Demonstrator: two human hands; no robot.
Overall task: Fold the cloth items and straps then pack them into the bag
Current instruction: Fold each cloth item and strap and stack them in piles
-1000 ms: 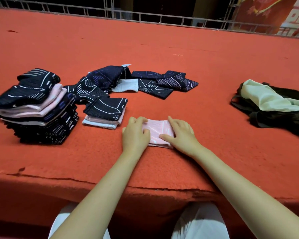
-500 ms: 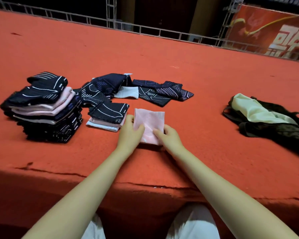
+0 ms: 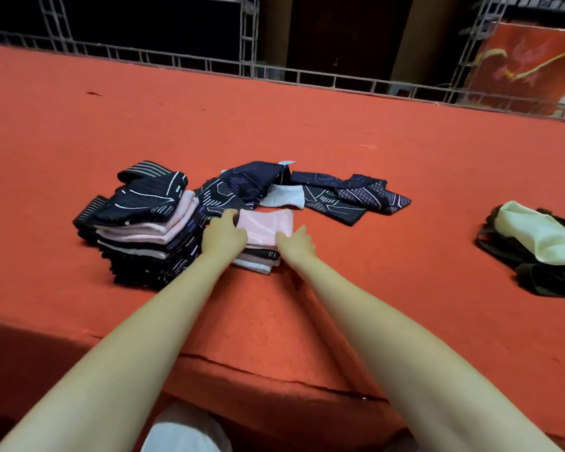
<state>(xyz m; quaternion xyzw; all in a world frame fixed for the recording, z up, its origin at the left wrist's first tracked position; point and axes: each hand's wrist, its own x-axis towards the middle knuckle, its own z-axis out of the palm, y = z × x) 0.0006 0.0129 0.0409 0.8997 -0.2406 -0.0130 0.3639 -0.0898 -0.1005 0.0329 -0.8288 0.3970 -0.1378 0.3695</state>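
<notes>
Left hand: my left hand (image 3: 224, 236) lay on the left edge of the folded pink cloth (image 3: 268, 228), fingers fairly straight and pressing, not gripping.
Right hand: my right hand (image 3: 296, 244) touched the cloth's near right corner; I could not tell whether its fingers pinched the cloth or only steadied it.
Pink cloth: it sat on top of the small stack (image 3: 258, 259), near the middle of the desk (image 3: 405, 288), toward the front edge.
Step, as I judged it: seating this fold squarely on the small stack.
How to do it well: I thought both hands should press flat and even, line the edges up with the layers beneath, then lift straight off so the fold did not spring open or slide.
Tall stack (image 3: 144, 223): just left of the small one, touching or nearly so; a careless left wrist could have nudged it.
Unfolded pile (image 3: 307, 190): dark patterned pieces and one white piece lay behind the hands, toward the far edge, not yet folded.
Bag (image 3: 535, 249): black, with a pale lining showing, well apart near the right edge; nothing visibly packed.
</notes>
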